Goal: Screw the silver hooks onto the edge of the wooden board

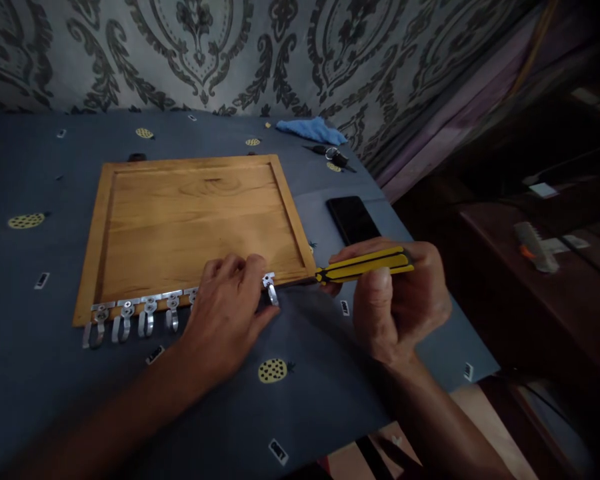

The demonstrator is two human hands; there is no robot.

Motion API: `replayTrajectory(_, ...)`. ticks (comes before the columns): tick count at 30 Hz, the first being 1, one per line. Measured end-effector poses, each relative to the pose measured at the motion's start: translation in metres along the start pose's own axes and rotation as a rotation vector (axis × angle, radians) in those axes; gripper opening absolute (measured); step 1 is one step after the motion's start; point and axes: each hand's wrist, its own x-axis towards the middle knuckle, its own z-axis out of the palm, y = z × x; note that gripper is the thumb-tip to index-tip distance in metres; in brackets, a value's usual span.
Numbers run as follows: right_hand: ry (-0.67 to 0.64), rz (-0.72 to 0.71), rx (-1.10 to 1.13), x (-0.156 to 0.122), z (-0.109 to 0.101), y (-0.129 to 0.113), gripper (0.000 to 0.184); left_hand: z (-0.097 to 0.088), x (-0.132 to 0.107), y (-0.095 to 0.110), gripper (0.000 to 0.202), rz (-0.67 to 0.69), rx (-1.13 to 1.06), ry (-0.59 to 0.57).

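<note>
A framed wooden board [195,227] lies on the table, with a metal hook rail [150,300] along its near edge. Several silver hooks hang off that edge towards me. My left hand [230,307] grips the rail and board edge, its fingers curled over the wood and its thumb by the rightmost hook [271,291]. Part of the rail is hidden under this hand. In my right hand [405,300] is a yellow-and-black screwdriver [367,265], held by its handle and pointing left at the board's near right corner. I cannot make out its tip.
A black phone [353,219] lies right of the board. Further back are a bunch of keys [336,157] and a blue cloth [313,129]. The blue tablecloth [35,347] has pineapple prints. Patterned fabric [195,53] rises behind the table. Dark furniture [535,280] stands at the right.
</note>
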Motion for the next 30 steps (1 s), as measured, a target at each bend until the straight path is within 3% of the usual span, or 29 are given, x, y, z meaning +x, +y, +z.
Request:
replayTrajectory(11, 0.092, -0.037, 0.000, 0.000, 0.002, 0.002, 0.006, 0.001, 0.000, 0.000, 0.034, 0.032, -0.002, 0.036)
replayTrajectory(30, -0.065, -0.002, -0.030, -0.002, -0.008, 0.006, 0.018, 0.001, -0.001, -0.001, 0.044, 0.045, 0.020, 0.053)
